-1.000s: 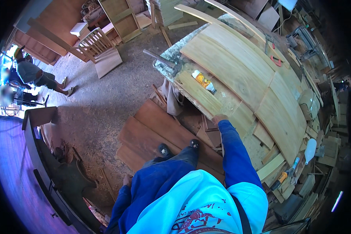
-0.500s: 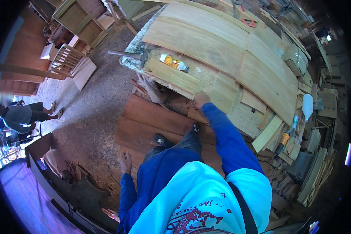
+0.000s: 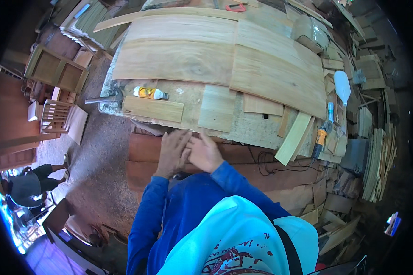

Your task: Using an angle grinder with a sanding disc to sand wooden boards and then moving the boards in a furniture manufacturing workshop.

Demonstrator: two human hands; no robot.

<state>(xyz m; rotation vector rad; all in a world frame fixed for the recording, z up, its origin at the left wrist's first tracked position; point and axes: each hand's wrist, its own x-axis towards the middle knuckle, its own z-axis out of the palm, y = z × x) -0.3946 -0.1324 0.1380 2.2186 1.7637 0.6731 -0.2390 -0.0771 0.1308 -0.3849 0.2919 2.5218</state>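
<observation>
My left hand (image 3: pixel 173 152) and my right hand (image 3: pixel 205 153) are together at the near edge of the workbench (image 3: pixel 192 98), fingers touching each other, over dark red-brown boards (image 3: pixel 243 156) below the bench. Neither hand holds anything that I can see. On the bench just beyond them lie a small pale wood piece (image 3: pixel 153 109), a squarer pale panel (image 3: pixel 217 108) and a yellow-and-white glue bottle (image 3: pixel 150 93). Large curved pale wood panels (image 3: pixel 225 59) cover the far part of the bench.
A hammer (image 3: pixel 106 98) lies at the bench's left edge. A yellow power tool (image 3: pixel 320 140) with a black cord and a white bottle (image 3: pixel 342 85) sit at the right. Wood offcuts pile up at the right. Wooden furniture frames (image 3: pixel 55 117) and another person (image 3: pixel 30 183) are at the left.
My view has swung toward the bench. My left hand came up from by my side and joined my right hand at the bench's near edge.
</observation>
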